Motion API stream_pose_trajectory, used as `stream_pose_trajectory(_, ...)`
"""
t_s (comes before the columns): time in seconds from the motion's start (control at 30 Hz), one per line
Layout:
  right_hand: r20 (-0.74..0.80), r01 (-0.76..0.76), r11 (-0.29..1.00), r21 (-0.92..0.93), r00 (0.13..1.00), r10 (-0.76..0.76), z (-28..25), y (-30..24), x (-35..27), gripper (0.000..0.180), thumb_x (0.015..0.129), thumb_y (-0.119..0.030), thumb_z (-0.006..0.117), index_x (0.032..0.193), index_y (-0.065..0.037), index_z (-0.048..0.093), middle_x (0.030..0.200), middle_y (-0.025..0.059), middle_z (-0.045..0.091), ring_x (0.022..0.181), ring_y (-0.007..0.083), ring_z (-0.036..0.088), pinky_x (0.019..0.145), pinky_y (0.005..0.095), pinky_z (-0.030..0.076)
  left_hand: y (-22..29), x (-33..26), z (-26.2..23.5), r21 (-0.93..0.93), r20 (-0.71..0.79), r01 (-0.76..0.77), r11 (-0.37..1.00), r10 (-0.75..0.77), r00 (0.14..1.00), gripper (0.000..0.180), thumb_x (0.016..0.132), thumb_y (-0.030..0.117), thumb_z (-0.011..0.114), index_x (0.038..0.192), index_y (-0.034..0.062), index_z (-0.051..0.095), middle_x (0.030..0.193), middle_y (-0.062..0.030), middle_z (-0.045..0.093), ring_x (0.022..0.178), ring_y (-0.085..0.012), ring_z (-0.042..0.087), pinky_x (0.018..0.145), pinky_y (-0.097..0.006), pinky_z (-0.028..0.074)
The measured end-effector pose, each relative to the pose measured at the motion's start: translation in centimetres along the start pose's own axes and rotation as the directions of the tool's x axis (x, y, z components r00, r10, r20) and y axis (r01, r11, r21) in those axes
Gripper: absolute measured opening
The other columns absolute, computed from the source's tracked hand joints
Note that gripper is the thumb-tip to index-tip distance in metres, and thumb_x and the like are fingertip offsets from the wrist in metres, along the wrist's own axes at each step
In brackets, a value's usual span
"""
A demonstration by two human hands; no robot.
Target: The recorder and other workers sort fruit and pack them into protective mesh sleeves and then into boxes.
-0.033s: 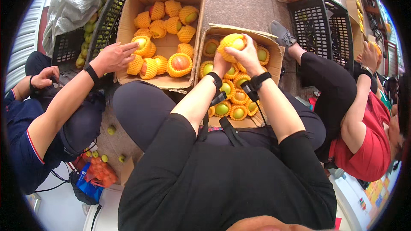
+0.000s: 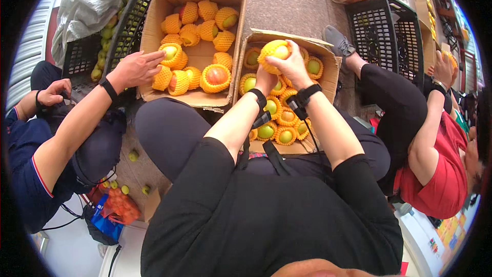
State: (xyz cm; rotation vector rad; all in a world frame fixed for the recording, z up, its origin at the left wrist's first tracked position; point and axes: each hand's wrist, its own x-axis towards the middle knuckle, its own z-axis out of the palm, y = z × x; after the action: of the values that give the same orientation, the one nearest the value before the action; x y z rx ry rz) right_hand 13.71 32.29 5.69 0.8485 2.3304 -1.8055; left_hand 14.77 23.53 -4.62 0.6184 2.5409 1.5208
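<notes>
Both my hands hold a round yellow-green fruit in a yellow foam net (image 2: 273,55), raised above the right cardboard box (image 2: 328,79). My left hand (image 2: 265,79) supports it from below, its fingers mostly hidden behind the net. From the right, my right hand (image 2: 293,66) is closed around it, thumb across the front. Under my wrists, the box contains several green and reddish fruits in matching nets (image 2: 286,134). Each wrist wears a black strap with a small device.
Left of my box stands another cardboard box (image 2: 149,31) of netted fruit, with a co-worker's hand (image 2: 138,69) reaching in. Black crates (image 2: 128,25) flank the area. A seated person in red (image 2: 435,174) is at right. Loose fruits (image 2: 133,155) lie on the floor.
My hands and the netted fruit have shifted very slightly left. The grip looks the same.
</notes>
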Motion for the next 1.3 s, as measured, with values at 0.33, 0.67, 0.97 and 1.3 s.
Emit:
stream_pose_trajectory(0.33,0.12,0.286,0.779,-0.559,0.957,-0.265,7.1,-0.9,1.1,0.088,0.051,-0.029,0.078,0.122,-0.004,0.033,0.11,0.0206,0.044,0.102,0.0355,0.048,0.088,0.0403,0.041,-5.8,-4.1,3.1,-0.687,0.25,0.443,0.576,-0.385,0.889,0.026,0.08,0.02,0.05,0.102,0.0074,0.055,0.1,-0.0172,0.058,0.095,-0.0336,0.054,0.078,-0.039,0.044)
stream_pose_trajectory(0.67,0.185,0.208,0.735,-0.645,0.976,-0.113,6.3,2.0,2.4,0.079,0.052,-0.026,0.078,0.113,0.0,0.037,0.111,0.0252,0.045,0.103,0.0394,0.047,0.086,0.0415,0.042,1.4,-1.8,-1.7,-0.079,0.456,0.415,0.907,-0.337,0.824,0.033,0.086,0.02,0.041,0.116,0.0081,0.042,0.12,-0.0149,0.045,0.11,-0.0236,0.044,0.09,-0.031,0.036)
stream_pose_trajectory(0.97,0.413,0.339,0.59,-0.732,0.911,-0.011,5.7,2.4,2.6,0.083,0.055,-0.034,0.077,0.116,0.002,0.035,0.114,0.0253,0.047,0.104,0.0365,0.049,0.098,0.0453,0.03,2.4,-3.0,-1.7,0.429,0.34,-0.018,0.903,-0.143,0.929,0.04,0.08,0.025,0.05,0.115,0.007,0.045,0.115,-0.0178,0.048,0.109,-0.0337,0.042,0.092,-0.041,0.033)
stream_pose_trajectory(1.3,0.558,0.429,0.517,-0.741,0.821,0.119,6.0,2.6,2.9,0.078,0.064,-0.025,0.07,0.123,0.004,0.029,0.122,0.0259,0.042,0.111,0.0353,0.044,0.101,0.0473,0.026,3.2,-2.7,-3.1,0.326,0.551,0.088,0.941,-0.265,0.792,0.044,0.082,0.025,0.044,0.123,0.0097,0.042,0.123,-0.0156,0.046,0.116,-0.0327,0.039,0.097,-0.045,0.026)
